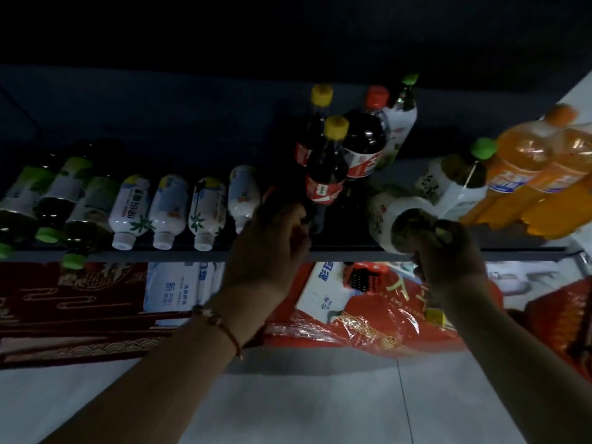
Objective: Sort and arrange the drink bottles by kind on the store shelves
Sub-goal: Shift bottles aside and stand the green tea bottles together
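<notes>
left hand (pixel 275 232) is being curled round a cola bottle (pixel 325 174) | right hand (pixel 445 251) is gripping a white-labelled bottle (pixel 389 216) by its neck | risk — upright colas being toppled, bottle being dropped off the shelf edge (pixel 192 255)

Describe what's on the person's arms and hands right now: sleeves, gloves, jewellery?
Both forearms are bare, with no sleeves in view, and both hands are gloveless. The left hand has a thin red cord bracelet with small beads at its wrist. The right hand and its wrist show nothing worn; the dim light hides any rings.
</notes>
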A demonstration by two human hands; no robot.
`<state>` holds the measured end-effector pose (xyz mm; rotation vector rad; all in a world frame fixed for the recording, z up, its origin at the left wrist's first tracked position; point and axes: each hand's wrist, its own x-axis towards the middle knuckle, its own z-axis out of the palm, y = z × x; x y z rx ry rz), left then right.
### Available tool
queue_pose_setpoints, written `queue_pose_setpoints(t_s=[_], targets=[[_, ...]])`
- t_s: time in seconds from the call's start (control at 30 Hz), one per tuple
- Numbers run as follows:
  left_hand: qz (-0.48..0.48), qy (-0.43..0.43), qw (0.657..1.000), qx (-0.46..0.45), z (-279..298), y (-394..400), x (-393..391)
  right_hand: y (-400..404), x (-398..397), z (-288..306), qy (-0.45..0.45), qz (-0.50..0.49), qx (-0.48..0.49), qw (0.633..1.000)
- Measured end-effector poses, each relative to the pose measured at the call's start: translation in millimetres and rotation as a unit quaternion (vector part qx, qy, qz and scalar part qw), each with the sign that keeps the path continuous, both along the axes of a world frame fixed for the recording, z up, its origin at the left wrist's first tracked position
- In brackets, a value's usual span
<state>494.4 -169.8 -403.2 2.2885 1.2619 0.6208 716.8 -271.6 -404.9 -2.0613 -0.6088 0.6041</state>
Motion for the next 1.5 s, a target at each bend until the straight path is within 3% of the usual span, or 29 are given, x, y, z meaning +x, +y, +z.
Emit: queue_pose_setpoints(t_s=[0.13, 0.23, 0.4, 0.67, 0.83, 0.93, 1.0, 1.1, 1.2, 1.37, 1.5], targets=[[0.024, 0.017, 0.998, 0.048, 33.1, 27.4, 8.9, 13.2, 21.3, 36.6, -0.128, 0.05, -0.018, 0.99], [0.015, 0.06, 0.995, 0.075, 48.6, 37.6, 19.7, 29.5, 26.0, 56.6, -0.166, 0.106, -0.005, 0.98], [0.065, 0.023, 0.99, 0.119, 59.3, 61.5, 24.3, 51.9, 34.2, 61.9, -0.136, 0.136, 0.003, 0.981], [0.083, 0.048, 0.984, 0.148, 41.5, 77.9, 23.0, 64.8, 37.3, 41.9, -0.09, 0.151, 0.0, 0.984], [0.085, 0.039, 0.976, 0.197, 27.9, 95.6, 22.7, 39.6, -16.7, 24.5, -0.155, 0.173, 0.103, 0.967], [0.048, 0.062, 0.975, 0.209, 32.6, 116.5, 22.7, 37.5, -85.9, -3.6, -0.197, 0.276, 0.099, 0.936], [0.015, 0.034, 0.978, 0.205, 32.4, 117.9, 13.6, 53.0, -117.6, -34.8, -0.218, 0.342, 0.085, 0.91], [0.001, 0.023, 0.972, 0.234, -2.4, 101.8, -36.0, 81.3, -148.0, -76.4, -0.255, 0.402, 0.108, 0.872], [-0.016, 0.081, 0.956, 0.281, -64.8, 89.2, -97.8, 103.7, -162.0, -95.9, -0.312, 0.399, 0.102, 0.856], [-0.069, 0.201, 0.933, 0.292, -137.1, 94.6, -138.9, 125.5, -178.8, -111.8, -0.352, 0.376, 0.045, 0.856], [-0.066, 0.139, 0.93, 0.333, -135.7, 100.2, -140.7, 135.6, -194.6, -123.7, -0.352, 0.315, 0.049, 0.88]])
